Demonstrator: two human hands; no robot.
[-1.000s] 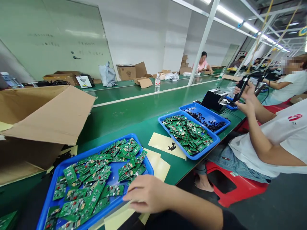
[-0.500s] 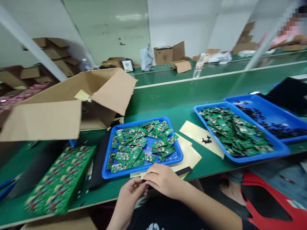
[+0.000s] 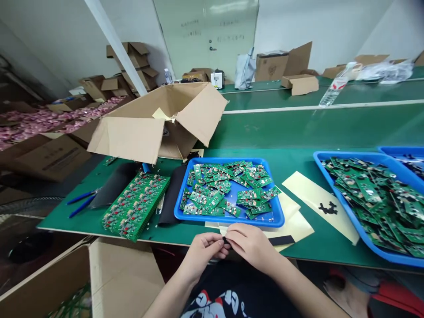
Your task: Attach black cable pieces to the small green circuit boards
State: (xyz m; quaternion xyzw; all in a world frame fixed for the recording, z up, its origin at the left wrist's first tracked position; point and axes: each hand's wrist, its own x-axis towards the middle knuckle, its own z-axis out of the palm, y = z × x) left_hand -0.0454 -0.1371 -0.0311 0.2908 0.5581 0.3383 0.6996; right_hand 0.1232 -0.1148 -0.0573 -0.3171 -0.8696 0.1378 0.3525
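Both hands meet at the bench's front edge, just below a blue tray of small green circuit boards. My left hand is closed, thumb and fingers pinching a small black piece. Fingertips of my right hand close on the same piece from the other side and hide much of it. Just right of them, a black strip lies on yellow backing sheets. Another yellow sheet carries several small black bits.
On the left lie a stack of uncut board panels, blue-handled pliers and a black foam roll. An open carton stands behind. A fuller board tray is at right. Below left is another carton.
The camera has turned left, so the bench appears shifted right, and the pliers and lower-left carton show more fully. My hands stay together, pinching the small black piece.
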